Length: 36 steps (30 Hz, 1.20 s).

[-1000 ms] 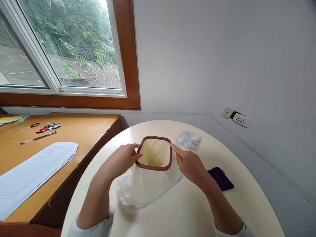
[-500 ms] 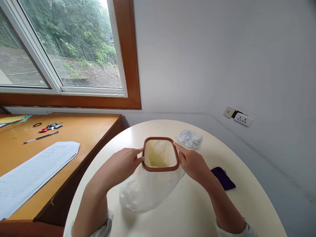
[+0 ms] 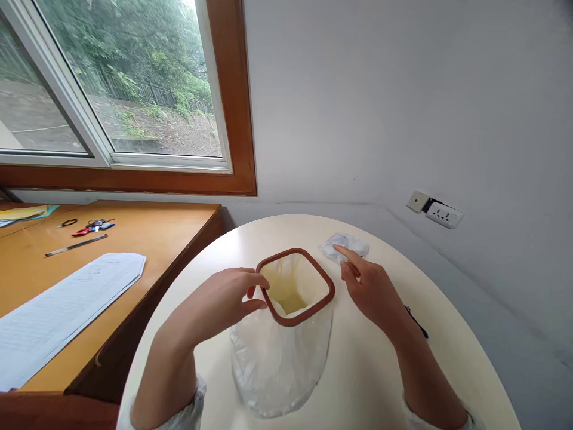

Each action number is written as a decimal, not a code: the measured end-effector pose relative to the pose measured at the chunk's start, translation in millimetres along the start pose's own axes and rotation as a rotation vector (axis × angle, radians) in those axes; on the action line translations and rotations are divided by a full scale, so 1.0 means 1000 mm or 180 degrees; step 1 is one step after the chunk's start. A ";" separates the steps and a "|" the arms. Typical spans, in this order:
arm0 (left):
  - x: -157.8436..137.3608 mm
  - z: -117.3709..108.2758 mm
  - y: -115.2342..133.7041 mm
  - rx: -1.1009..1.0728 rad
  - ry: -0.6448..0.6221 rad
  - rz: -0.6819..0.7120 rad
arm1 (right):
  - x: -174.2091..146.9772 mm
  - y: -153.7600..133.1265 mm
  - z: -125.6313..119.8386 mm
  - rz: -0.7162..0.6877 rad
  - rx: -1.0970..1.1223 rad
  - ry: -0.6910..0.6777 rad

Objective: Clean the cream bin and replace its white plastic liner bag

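A small bin with a brown squarish rim (image 3: 313,304) and a clear plastic liner (image 3: 280,358) stands on the round cream table (image 3: 358,370). My left hand (image 3: 224,301) grips the rim's left edge between thumb and fingers. My right hand (image 3: 371,289) is off the rim, to its right, fingers apart, with the index finger pointing at a crumpled white plastic wad (image 3: 347,242) at the table's far side. Nothing is in my right hand.
A dark purple cloth (image 3: 418,325) lies mostly hidden behind my right wrist. To the left stands a wooden desk (image 3: 156,239) with papers (image 3: 62,304), a pen (image 3: 76,245) and keys (image 3: 92,227). A wall socket (image 3: 443,214) sits at the right; a window (image 3: 111,89) is behind.
The bin has been turned upright from lying tilted. My right hand let go of the rim and moved toward the plastic wad. My left hand kept its grip.
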<state>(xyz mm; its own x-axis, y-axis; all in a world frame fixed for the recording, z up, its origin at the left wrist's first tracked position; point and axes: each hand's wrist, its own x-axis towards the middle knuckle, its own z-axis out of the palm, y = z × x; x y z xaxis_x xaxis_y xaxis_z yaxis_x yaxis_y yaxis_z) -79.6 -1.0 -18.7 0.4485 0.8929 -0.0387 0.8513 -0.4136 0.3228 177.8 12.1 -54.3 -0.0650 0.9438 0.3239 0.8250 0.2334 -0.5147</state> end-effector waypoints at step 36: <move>0.019 0.015 -0.005 0.0100 0.0482 0.0137 | -0.007 -0.001 -0.009 -0.0198 0.0054 0.0558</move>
<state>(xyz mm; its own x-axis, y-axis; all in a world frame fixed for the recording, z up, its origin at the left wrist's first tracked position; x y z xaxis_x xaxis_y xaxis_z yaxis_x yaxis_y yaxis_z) -71.0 15.7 -35.3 0.4407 0.8898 0.1183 0.8413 -0.4553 0.2912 182.1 3.6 -48.8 -0.0156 0.8726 0.4881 0.8128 0.2955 -0.5021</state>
